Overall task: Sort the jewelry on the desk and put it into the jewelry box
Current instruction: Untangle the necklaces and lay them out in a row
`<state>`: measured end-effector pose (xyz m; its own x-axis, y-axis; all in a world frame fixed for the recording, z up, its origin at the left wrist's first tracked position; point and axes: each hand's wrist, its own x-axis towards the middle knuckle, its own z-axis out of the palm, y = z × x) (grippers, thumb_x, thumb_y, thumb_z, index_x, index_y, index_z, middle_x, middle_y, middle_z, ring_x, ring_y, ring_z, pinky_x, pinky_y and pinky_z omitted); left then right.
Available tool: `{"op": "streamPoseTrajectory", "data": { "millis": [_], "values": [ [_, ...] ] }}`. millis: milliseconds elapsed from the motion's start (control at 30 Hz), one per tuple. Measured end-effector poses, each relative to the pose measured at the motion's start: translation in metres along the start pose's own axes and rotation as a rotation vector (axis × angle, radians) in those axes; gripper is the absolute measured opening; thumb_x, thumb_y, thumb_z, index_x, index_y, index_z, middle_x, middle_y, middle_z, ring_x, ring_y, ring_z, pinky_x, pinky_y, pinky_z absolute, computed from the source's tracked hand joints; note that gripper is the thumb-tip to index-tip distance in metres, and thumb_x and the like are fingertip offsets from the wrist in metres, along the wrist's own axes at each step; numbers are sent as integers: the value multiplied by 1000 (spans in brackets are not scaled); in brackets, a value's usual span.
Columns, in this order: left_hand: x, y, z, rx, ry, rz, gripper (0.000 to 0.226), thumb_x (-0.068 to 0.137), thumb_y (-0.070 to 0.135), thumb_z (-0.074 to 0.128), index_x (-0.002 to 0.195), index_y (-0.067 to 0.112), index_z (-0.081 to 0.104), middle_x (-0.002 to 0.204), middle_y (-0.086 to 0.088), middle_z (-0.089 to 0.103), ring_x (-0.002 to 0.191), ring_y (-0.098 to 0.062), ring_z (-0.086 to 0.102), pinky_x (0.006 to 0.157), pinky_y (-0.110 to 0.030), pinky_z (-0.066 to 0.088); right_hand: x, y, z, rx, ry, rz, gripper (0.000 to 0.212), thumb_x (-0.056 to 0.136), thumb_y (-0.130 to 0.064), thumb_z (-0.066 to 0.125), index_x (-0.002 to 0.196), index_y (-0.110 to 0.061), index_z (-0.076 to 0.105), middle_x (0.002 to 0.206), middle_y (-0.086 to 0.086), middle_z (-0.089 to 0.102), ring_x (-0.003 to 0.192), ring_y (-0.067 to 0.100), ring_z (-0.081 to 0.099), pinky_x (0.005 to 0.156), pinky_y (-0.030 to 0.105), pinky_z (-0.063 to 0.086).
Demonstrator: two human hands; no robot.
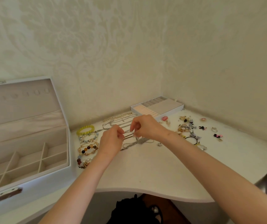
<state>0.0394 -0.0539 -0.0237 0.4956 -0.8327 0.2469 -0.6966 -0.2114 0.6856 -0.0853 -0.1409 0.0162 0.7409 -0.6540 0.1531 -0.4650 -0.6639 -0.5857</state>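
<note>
Pinching a thin dark-gold looped strand [128, 136] taut between our left hand [111, 140] and right hand [144, 126], we hold it just above silver chains [143, 140], right of the open white jewelry box [40, 188].

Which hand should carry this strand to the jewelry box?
Likely the left hand: both pinch the strand, but the open jewelry box stands on its side; the right hand would cross over.

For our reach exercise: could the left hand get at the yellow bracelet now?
Probably yes: the yellow bracelet lies uncovered near the left hand, though that hand pinches a thin cord.
</note>
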Motion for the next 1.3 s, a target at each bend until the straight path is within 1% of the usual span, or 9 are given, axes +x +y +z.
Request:
{"op": "streamPoseTrajectory", "data": {
  "millis": [200, 300, 467, 533, 700, 867, 1100, 1233, 1300],
  "values": [
    [-3, -8, -2, 24, -37, 7, 20, 87, 0, 53, 98, 15, 60, 98, -3, 69, 89, -15, 64, 81, -32, 52, 2, -1, 21, 51, -117, -22, 25, 75, 3, 70, 98, -7, 70, 93, 11, 71, 79, 13, 61, 76, 26, 53],
    [-7, -8, 1, 44, -103, 39, 17, 85, 18, 66, 102, 17, 60, 100, 3, 66, 90, -11, 60, 79, -24, 48, 5, 11, 6, 57, -55, -10, 23, 77, 1, 72, 97, -10, 72, 99, 8, 71, 80, 7, 59, 74, 15, 48],
    [-12, -9, 16, 219, -140, 131, 28, 82, 39, 66, 106, 25, 59, 107, 8, 55, 102, -11, 51, 83, -30, 45, 6, 39, -16, -263, -190, 2, 39, 74, -15, 78, 111, -22, 69, 108, -4, 60, 96, 9, 53, 85, 25, 43],
    [-12, -9, 20, 260, -112, 162, 24, 84, 37, 65, 103, 24, 60, 105, 6, 52, 101, -12, 49, 81, -29, 44, 5, 47, -13, -307, -218, 5, 42, 71, -20, 81, 111, -24, 68, 103, -6, 56, 95, 12, 51, 86, 30, 45],
    [-12, -7, 25, 246, -46, 192, 7, 86, 21, 62, 92, 20, 60, 93, 5, 51, 93, -16, 53, 73, -27, 40, 2, 60, -10, -257, -131, 18, 14, 74, -17, 78, 83, -22, 69, 91, -5, 62, 83, 10, 55, 80, 31, 47],
    [-10, -4, 27, 228, -44, 175, 7, 86, 22, 62, 93, 20, 59, 95, 5, 53, 94, -16, 54, 71, -27, 38, -1, 64, -10, -230, -91, 40, 9, 78, -15, 75, 87, -17, 72, 77, -14, 57, 70, -2, 48, 63, 15, 39],
    [-17, 4, 36, 202, 27, 333, 22, 85, 32, 64, 103, 20, 57, 99, 9, 54, 96, -12, 45, 81, -24, 35, -10, 84, -43, -117, 106, 128, 12, 79, -11, 73, 84, -21, 72, 85, -11, 62, 79, 5, 55, 71, 22, 39],
    [-20, 21, 53, 113, -77, 385, 22, 84, 33, 66, 102, 23, 59, 92, 12, 57, 90, -8, 43, 72, -21, 29, -19, 100, -52, -214, 51, 156, 14, 78, -10, 73, 85, -22, 74, 115, 1, 67, 83, 3, 55, 73, 23, 41],
    [-20, 29, 62, 101, -125, 415, 25, 84, 34, 65, 106, 23, 60, 95, 10, 57, 94, -10, 45, 75, -21, 32, -23, 103, -51, -236, 29, 154, 11, 76, -16, 76, 81, -26, 73, 106, -2, 69, 78, 3, 53, 67, 20, 38]
  ]
}}
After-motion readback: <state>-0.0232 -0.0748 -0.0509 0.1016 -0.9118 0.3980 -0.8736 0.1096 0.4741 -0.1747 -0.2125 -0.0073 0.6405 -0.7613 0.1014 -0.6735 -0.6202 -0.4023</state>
